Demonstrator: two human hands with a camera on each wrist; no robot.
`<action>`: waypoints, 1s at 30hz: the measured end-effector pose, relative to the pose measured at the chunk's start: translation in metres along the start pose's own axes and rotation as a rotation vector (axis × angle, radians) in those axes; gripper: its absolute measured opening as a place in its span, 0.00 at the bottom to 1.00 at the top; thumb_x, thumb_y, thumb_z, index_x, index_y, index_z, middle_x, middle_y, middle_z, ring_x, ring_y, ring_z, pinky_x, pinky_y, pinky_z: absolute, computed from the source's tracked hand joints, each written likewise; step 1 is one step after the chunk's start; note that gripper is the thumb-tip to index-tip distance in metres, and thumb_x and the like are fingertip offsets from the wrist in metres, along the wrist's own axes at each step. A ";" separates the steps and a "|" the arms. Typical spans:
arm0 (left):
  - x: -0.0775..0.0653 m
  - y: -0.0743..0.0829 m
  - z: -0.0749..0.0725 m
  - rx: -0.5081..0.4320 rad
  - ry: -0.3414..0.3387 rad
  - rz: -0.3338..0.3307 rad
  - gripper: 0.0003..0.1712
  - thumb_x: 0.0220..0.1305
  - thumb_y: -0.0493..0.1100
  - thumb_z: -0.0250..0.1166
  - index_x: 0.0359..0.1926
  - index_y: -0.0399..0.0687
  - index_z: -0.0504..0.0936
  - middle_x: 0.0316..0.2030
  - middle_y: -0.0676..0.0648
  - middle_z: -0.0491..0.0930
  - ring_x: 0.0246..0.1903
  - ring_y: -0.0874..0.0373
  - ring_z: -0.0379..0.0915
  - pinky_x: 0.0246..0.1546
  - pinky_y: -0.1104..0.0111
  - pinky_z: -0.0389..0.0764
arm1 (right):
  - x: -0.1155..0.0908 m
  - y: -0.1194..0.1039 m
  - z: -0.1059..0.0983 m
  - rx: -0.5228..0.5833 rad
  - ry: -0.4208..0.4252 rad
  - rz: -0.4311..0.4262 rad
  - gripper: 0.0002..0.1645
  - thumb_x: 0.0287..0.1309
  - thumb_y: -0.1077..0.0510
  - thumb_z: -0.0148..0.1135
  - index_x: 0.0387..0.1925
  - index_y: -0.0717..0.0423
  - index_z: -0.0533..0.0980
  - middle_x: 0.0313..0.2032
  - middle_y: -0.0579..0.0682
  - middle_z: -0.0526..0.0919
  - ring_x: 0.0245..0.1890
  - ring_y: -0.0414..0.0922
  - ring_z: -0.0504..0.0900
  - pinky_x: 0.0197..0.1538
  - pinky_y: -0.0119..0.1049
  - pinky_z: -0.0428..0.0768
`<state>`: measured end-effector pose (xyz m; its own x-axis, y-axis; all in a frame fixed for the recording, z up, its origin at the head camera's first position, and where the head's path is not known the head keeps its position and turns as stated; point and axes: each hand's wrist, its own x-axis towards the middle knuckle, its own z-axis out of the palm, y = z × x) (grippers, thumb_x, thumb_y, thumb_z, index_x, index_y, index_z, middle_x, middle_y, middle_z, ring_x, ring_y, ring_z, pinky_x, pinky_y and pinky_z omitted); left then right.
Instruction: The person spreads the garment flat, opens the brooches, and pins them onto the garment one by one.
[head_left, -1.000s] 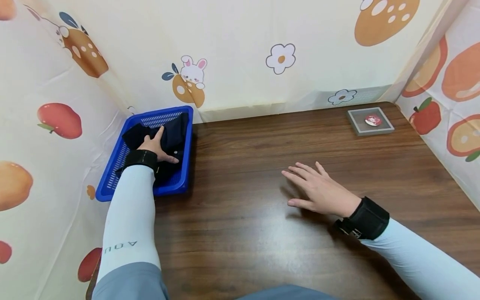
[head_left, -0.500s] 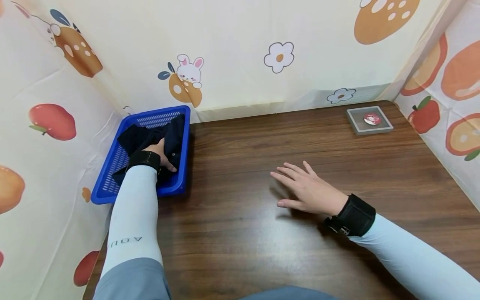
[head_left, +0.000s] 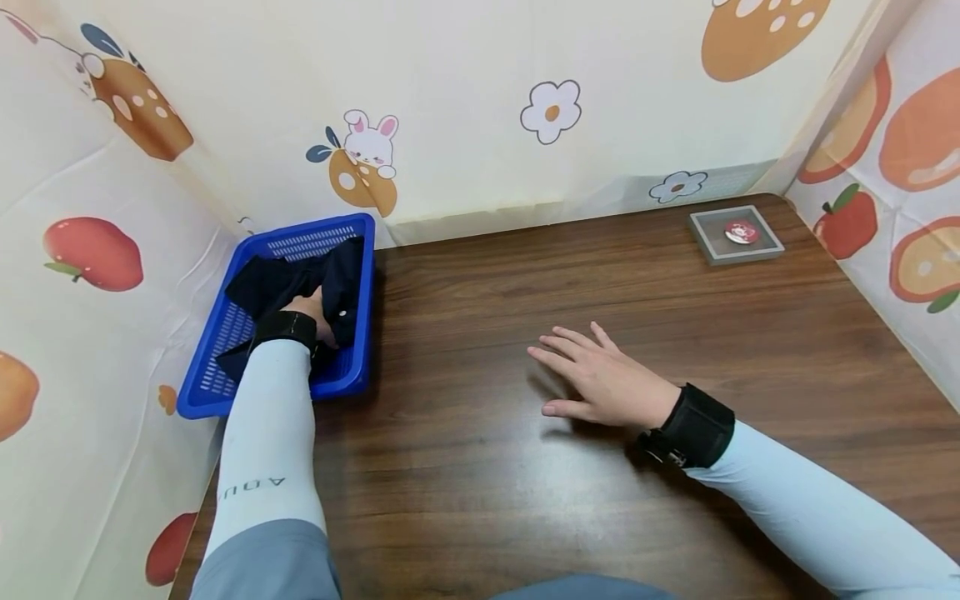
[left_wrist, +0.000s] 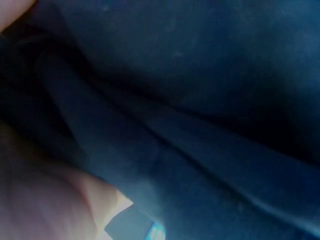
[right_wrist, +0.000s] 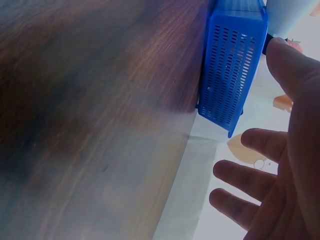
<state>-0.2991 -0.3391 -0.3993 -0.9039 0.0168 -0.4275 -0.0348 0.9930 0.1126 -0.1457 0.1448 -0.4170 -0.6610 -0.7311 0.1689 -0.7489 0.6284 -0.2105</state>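
Observation:
A dark navy garment (head_left: 258,287) with a small pale button lies crumpled in a blue plastic basket (head_left: 363,350) at the left. Sunk into its folds, my left hand (head_left: 313,312) grips the cloth; the fingertips are hidden. Bunched cloth (left_wrist: 165,135) fills the left wrist view, with skin of the hand (left_wrist: 45,200) at the left edge. My right hand (head_left: 603,379) is held over the wooden table with fingers spread and straight, holding nothing. In the right wrist view its fingers (right_wrist: 245,180) point toward the basket (right_wrist: 227,75).
At the back right of the brown wooden table (head_left: 465,333) sits a small grey tray (head_left: 708,242) with a round red-and-white badge (head_left: 741,232) in it. Printed fabric walls (head_left: 450,100) rise along the back and both sides.
My left hand has gone from spread fingers on top of the garment to gripping deeper in its folds. The right hand has shifted slightly left in view, still spread.

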 end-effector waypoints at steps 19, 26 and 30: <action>0.009 -0.005 0.003 0.032 0.062 0.076 0.54 0.39 0.39 0.70 0.67 0.29 0.53 0.50 0.18 0.70 0.50 0.30 0.70 0.50 0.45 0.72 | 0.003 0.002 0.005 0.001 0.009 -0.008 0.45 0.61 0.28 0.50 0.71 0.49 0.61 0.66 0.56 0.67 0.69 0.55 0.59 0.63 0.69 0.53; 0.011 -0.007 0.004 0.034 0.073 0.056 0.51 0.47 0.39 0.66 0.70 0.28 0.51 0.55 0.20 0.67 0.54 0.29 0.67 0.53 0.42 0.69 | 0.002 0.003 0.006 -0.008 0.003 0.004 0.45 0.61 0.28 0.50 0.71 0.48 0.61 0.66 0.55 0.67 0.69 0.54 0.59 0.63 0.68 0.53; 0.008 -0.005 0.002 0.035 0.102 0.039 0.41 0.55 0.41 0.61 0.68 0.33 0.58 0.57 0.22 0.67 0.54 0.28 0.66 0.52 0.39 0.68 | 0.002 0.003 0.006 -0.006 -0.005 0.007 0.45 0.61 0.28 0.49 0.71 0.49 0.62 0.66 0.55 0.67 0.69 0.54 0.59 0.63 0.68 0.52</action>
<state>-0.3056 -0.3438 -0.4047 -0.9430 0.0451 -0.3298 0.0143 0.9954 0.0951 -0.1490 0.1443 -0.4235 -0.6661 -0.7280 0.1623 -0.7444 0.6351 -0.2064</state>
